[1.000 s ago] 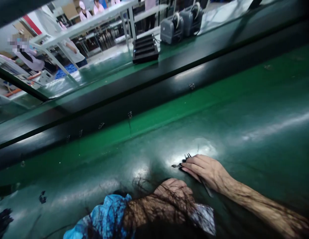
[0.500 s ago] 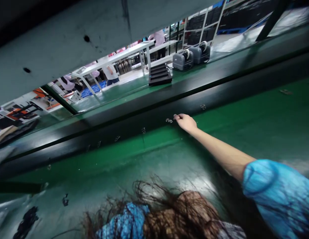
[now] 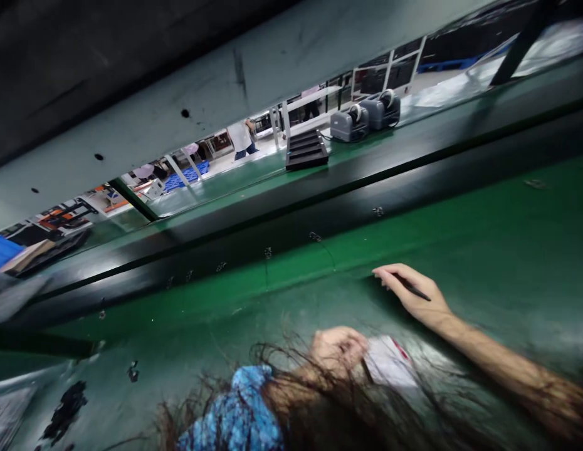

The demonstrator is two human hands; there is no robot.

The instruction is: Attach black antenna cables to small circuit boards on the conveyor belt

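- The thin black tool (image 3: 415,290) lies across the right hand (image 3: 414,295), pinched under its fingers, low over the green bench (image 3: 498,250).
- The left hand (image 3: 339,346) is curled beside a white card (image 3: 390,368); its grip is blurred.
- Bare bench lies to the right; a black conveyor strip (image 3: 348,216) borders the far edge.

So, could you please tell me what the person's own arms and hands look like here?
Both hands are bare, with no gloves. The left hand has a bright blue patterned sleeve further up its arm; the right hand leads to a bare forearm, no sleeve in view.
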